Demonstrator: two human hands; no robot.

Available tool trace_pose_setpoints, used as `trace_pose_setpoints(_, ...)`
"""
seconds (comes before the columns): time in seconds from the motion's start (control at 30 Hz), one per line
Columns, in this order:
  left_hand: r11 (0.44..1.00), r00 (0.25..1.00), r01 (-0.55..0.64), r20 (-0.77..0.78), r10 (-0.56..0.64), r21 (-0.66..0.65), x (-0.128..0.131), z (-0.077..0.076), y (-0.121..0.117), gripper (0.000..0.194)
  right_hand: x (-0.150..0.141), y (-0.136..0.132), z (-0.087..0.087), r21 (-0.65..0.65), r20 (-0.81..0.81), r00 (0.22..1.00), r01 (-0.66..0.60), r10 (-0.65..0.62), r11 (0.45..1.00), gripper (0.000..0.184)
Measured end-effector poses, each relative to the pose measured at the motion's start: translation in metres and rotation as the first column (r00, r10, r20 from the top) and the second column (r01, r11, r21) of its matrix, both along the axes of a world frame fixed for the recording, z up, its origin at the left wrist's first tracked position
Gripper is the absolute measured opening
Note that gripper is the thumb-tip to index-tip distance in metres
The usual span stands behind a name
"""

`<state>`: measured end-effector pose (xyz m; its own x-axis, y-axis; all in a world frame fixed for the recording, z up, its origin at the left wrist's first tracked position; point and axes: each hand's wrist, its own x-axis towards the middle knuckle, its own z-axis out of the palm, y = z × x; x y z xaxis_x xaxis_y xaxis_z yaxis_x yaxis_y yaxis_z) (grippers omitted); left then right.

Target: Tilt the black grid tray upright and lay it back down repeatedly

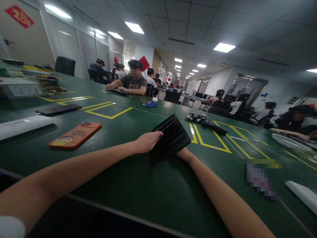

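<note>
A black rectangular plastic tray-like piece (172,136), with raised ribs across its face, is held tilted above the green table (138,191). My left hand (148,141) grips its left edge, the thumb lying over the ribbed face. At the lower right edge, my right hand (184,153) holds it from behind, and its fingers are hidden by the piece. An orange phone case (75,135) with printed characters lies on the table to the left of my left hand.
A white box (21,88), a dark flat slab (59,109) and a white slab (24,125) lie left. Beyond are blue gloves (150,104) and a black cable bundle (198,118). A person (133,81) sits opposite; a white object (303,195) is at right.
</note>
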<state>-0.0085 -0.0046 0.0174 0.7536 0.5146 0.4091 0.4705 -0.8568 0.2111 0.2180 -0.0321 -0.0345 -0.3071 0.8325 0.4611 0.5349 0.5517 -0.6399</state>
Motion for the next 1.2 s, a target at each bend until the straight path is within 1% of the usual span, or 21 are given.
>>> trace_pose_setpoints(0.07,0.994,0.997,-0.029,0.063,0.036,-0.107,0.002,-0.001,0.003,0.022,0.000,0.000,0.000,0.014,0.013,1.000,0.003,-0.003,1.000,0.060)
trace_pose_setpoints(0.17,0.966,0.990,-0.094,0.082,0.117,-0.241,0.005,-0.001,0.006,0.017,-0.001,-0.001,0.001,0.035,0.030,1.000,-0.007,0.006,0.999,0.058)
trace_pose_setpoints(0.27,0.946,0.975,-0.165,0.100,0.200,-0.280,0.008,0.001,0.007,0.026,-0.003,-0.004,0.004,0.052,0.037,0.999,-0.016,0.014,0.999,0.058)
trace_pose_setpoints(0.33,0.940,0.969,-0.191,0.101,0.228,-0.283,0.008,0.001,0.006,0.027,-0.004,-0.005,0.005,0.062,0.040,0.999,-0.019,0.016,0.998,0.057)
trace_pose_setpoints(0.47,0.943,0.973,-0.166,0.107,0.204,-0.289,0.009,0.000,0.004,0.017,-0.003,-0.003,0.004,0.071,0.052,0.998,-0.027,0.023,0.997,0.058)
trace_pose_setpoints(0.53,0.940,0.969,-0.116,0.172,0.178,-0.321,0.010,-0.001,0.003,0.010,-0.001,-0.001,0.002,0.066,0.053,0.998,-0.021,0.018,0.998,0.060)
trace_pose_setpoints(0.57,0.924,0.959,-0.091,0.215,0.182,-0.372,0.011,-0.001,0.003,0.007,0.000,0.000,0.001,0.061,0.050,0.999,-0.020,0.017,0.998,0.060)
trace_pose_setpoints(0.6,0.887,0.944,-0.067,0.259,0.205,-0.457,0.012,-0.001,0.003,0.005,0.000,0.000,0.001,0.059,0.048,0.999,-0.021,0.018,0.998,0.061)
trace_pose_setpoints(0.63,0.821,0.922,-0.040,0.297,0.250,-0.569,0.013,0.000,0.003,0.003,0.001,0.001,0.000,0.057,0.048,0.999,-0.024,0.021,0.998,0.061)
trace_pose_setpoints(0.67,0.722,0.894,-0.004,0.322,0.313,-0.692,0.014,0.001,0.004,0.003,0.001,0.000,0.000,0.057,0.051,0.998,-0.028,0.025,0.998,0.060)
trace_pose_setpoints(0.7,0.597,0.863,0.047,0.333,0.380,-0.801,0.014,0.002,0.005,0.003,0.001,0.000,0.001,0.058,0.056,0.998,-0.032,0.029,0.998,0.060)
trace_pose_setpoints(0.73,0.465,0.832,0.111,0.338,0.439,-0.878,0.013,0.004,0.006,0.004,0.001,-0.001,0.001,0.060,0.063,0.998,-0.035,0.031,0.998,0.060)
trace_pose_setpoints(0.77,0.354,0.803,0.176,0.342,0.489,-0.919,0.012,0.005,0.007,0.005,0.001,-0.001,0.002,0.063,0.069,0.997,-0.038,0.034,0.997,0.060)
trace_pose_setpoints(0.8,0.282,0.778,0.228,0.348,0.523,-0.932,0.011,0.006,0.009,0.006,0.000,-0.002,0.003,0.065,0.072,0.997,-0.041,0.036,0.997,0.059)
trace_pose_setpoints(0.83,0.258,0.761,0.256,0.359,0.541,-0.932,0.010,0.006,0.010,0.007,-0.001,-0.002,0.003,0.067,0.069,0.997,-0.042,0.038,0.997,0.059)
trace_pose_setpoints(0.87,0.278,0.759,0.257,0.371,0.535,-0.926,0.008,0.006,0.011,0.008,-0.001,-0.003,0.004,0.069,0.063,0.997,-0.042,0.038,0.997,0.060)
trace_pose_setpoints(0.9,0.333,0.777,0.232,0.380,0.502,-0.914,0.007,0.005,0.012,0.011,-0.002,-0.003,0.004,0.069,0.053,0.998,-0.042,0.038,0.997,0.060)
trace_pose_setpoints(1.0,0.596,0.894,0.096,0.332,0.301,-0.797,0.005,0.000,0.014,0.035,-0.002,-0.002,0.003,0.062,0.031,0.998,-0.047,0.045,0.997,0.062)
trace_pose_setpoints(1.07,0.745,0.950,0.031,0.251,0.186,-0.667,0.005,-0.003,0.014,0.050,-0.002,0.000,0.001,0.055,0.041,0.997,-0.060,0.057,0.997,0.062)
trace_pose_setpoints(1.13,0.853,0.975,-0.026,0.173,0.136,-0.521,0.005,-0.005,0.014,0.052,-0.003,0.001,-0.002,0.066,0.058,0.997,-0.052,0.048,0.996,0.059)
trace_pose_setpoints(1.2,0.928,0.983,-0.094,0.112,0.144,-0.361,0.006,-0.004,0.013,0.049,-0.006,0.002,-0.004,0.087,0.070,0.997,-0.022,0.016,0.996,0.056)
